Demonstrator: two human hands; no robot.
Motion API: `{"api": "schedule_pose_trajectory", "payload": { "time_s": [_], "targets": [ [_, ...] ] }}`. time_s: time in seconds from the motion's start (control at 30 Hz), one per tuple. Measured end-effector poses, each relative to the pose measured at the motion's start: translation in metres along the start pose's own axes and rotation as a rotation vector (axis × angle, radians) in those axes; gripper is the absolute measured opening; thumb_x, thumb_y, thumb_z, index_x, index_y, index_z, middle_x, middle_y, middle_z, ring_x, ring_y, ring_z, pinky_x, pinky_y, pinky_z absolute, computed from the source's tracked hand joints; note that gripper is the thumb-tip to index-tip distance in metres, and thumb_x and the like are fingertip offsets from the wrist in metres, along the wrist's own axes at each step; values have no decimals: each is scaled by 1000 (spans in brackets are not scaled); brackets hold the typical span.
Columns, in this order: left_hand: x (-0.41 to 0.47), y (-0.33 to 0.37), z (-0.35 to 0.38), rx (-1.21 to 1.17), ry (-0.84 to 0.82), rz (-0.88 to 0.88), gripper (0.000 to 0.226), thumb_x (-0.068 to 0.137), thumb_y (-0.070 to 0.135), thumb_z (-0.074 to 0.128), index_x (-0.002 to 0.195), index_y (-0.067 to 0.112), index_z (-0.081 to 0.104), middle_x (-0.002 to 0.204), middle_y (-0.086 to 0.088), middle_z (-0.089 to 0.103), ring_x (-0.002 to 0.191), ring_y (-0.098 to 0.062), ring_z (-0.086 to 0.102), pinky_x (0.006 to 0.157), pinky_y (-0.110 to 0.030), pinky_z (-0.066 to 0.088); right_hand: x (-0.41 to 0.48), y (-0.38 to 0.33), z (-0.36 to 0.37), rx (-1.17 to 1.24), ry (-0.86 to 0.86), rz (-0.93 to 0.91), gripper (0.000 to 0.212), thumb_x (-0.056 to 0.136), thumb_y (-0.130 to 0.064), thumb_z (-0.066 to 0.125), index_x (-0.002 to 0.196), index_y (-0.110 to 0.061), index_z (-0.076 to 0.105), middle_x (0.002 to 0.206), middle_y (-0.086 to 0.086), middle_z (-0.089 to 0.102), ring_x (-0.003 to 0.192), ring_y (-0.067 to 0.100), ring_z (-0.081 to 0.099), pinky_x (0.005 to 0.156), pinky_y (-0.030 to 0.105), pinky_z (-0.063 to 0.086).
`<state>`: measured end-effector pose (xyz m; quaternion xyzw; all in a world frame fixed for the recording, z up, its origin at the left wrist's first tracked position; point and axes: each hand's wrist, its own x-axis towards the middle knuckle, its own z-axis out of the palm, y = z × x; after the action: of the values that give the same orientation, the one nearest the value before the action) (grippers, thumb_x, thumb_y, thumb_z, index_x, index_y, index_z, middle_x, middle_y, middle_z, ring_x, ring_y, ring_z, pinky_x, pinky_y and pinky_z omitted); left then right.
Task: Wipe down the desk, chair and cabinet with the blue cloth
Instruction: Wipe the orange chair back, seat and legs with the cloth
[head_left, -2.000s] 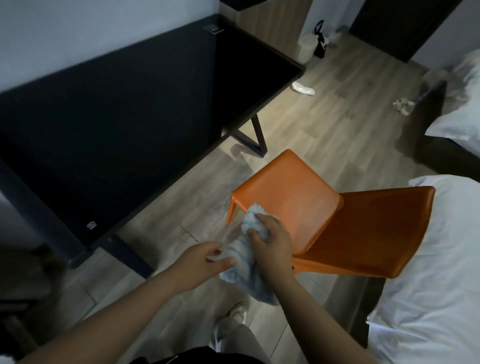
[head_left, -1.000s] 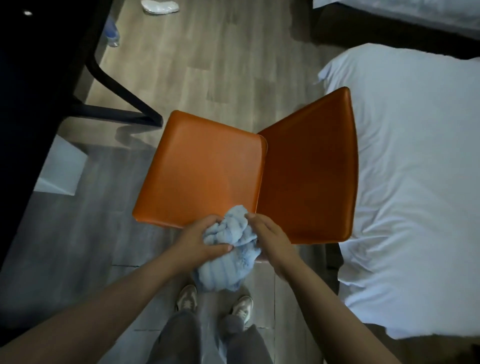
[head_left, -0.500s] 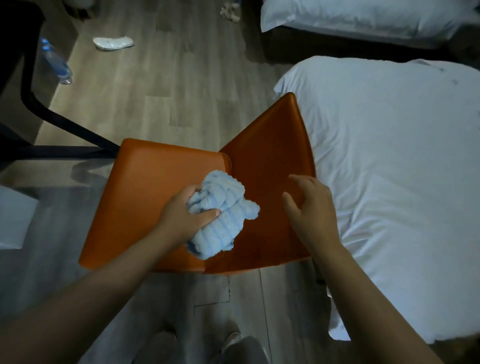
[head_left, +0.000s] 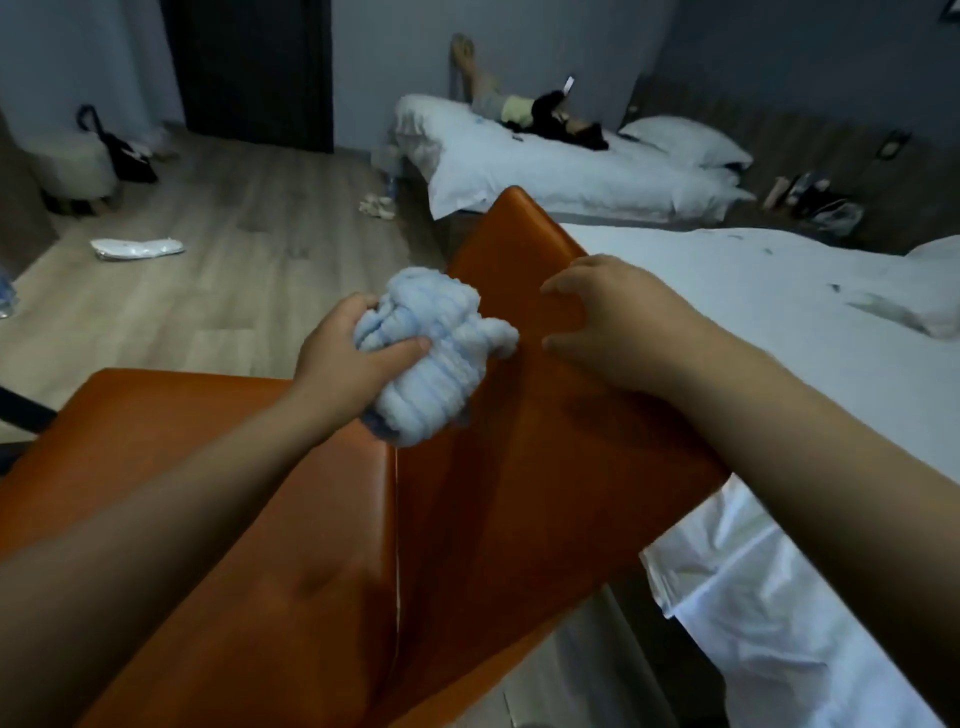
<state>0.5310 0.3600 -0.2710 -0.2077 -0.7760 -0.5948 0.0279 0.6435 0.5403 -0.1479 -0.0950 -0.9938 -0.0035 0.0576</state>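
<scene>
The orange chair fills the lower half of the head view, with its backrest rising to the right of the seat. My left hand grips the bunched blue cloth and holds it against the upper front of the backrest. Over the backrest's top right edge is my right hand, its fingers bent and spread with nothing in them. I cannot tell whether it touches the chair. The desk and the cabinet are out of view.
A white bed stands right behind the backrest. On a second bed farther back a person lies. A white item and other litter lie on the wooden floor. A pale round stool stands at the far left.
My right hand let go of the cloth and moved to the backrest's edge. My left hand carried the cloth from the seat's front up onto the backrest. The view tilted up toward the room.
</scene>
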Motion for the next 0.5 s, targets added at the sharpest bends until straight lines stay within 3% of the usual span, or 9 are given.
{"api": "schedule_pose_trajectory", "payload": {
  "time_s": [0.07, 0.13, 0.33, 0.5],
  "targets": [
    [-1, -12, 8, -21, -6, 52, 28, 76, 37, 77, 81, 25, 52, 76, 7, 61, 72, -4, 59, 60, -22, 43, -6, -1, -1, -32, -25, -26, 55, 89, -34, 66, 141, -29, 47, 144, 4, 44, 127, 24, 46, 93, 30, 38],
    [-2, -23, 13, -45, -21, 63, 35, 72, 43, 75, 91, 20, 56, 85, 3, 65, 80, -12, 62, 65, -29, 48, -11, 0, -1, -77, -46, -42, 54, 89, -33, 66, 140, -32, 47, 142, 4, 46, 123, 25, 48, 87, 30, 38],
    [0, -33, 17, -58, -15, 42, 25, 78, 35, 76, 84, 28, 53, 82, 7, 61, 79, -13, 61, 62, -28, 44, -11, -5, 4, -196, -131, -81, 53, 88, -30, 65, 139, -31, 49, 141, 0, 47, 121, 23, 49, 88, 32, 41],
    [13, -33, 16, -48, -31, 66, 33, 78, 37, 75, 99, 20, 57, 91, 5, 65, 85, -14, 63, 64, -27, 47, -10, -9, 7, -280, -168, -89, 53, 87, -30, 66, 138, -29, 50, 136, 0, 50, 117, 23, 50, 90, 35, 45]
  ]
}}
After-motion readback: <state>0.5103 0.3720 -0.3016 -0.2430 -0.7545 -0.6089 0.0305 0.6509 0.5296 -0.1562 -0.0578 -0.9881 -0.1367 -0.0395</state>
